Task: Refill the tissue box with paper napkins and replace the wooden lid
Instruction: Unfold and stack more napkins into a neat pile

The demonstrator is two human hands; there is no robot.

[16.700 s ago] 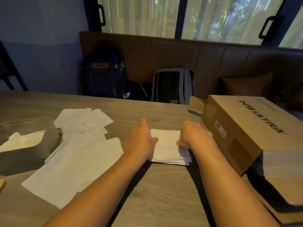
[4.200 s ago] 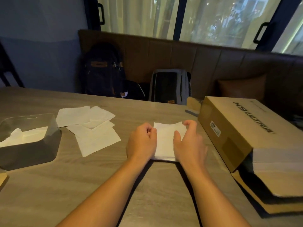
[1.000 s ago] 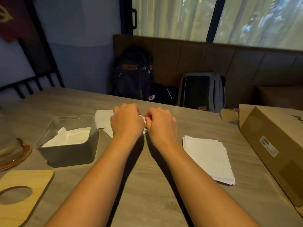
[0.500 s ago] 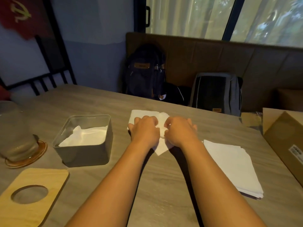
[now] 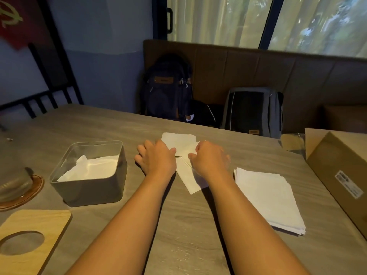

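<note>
Two bare forearms reach across a grey wood-grain table (image 5: 178, 225). The left hand (image 5: 156, 157) lies palm down with its fingers spread flat on the table at the edge of loose white paper napkins (image 5: 185, 155), thin and soft-looking. The right hand (image 5: 208, 157) is curled, pinching an edge of those napkins between thumb and fingers. Half a second ago both hands were fists pressed on the napkins; the left has since opened and slid a little left. To the left, near the left hand but apart from it, stands the tissue box (image 5: 89, 175), a grey rectangular tub with rounded corners, open, with crumpled white paper inside. Its wooden lid (image 5: 29, 239), pale, flat, with an oval hole, lies at the near left corner. A neat napkin stack (image 5: 268, 197) rests just right of the right forearm, beside a cardboard box (image 5: 341, 175).
</note>
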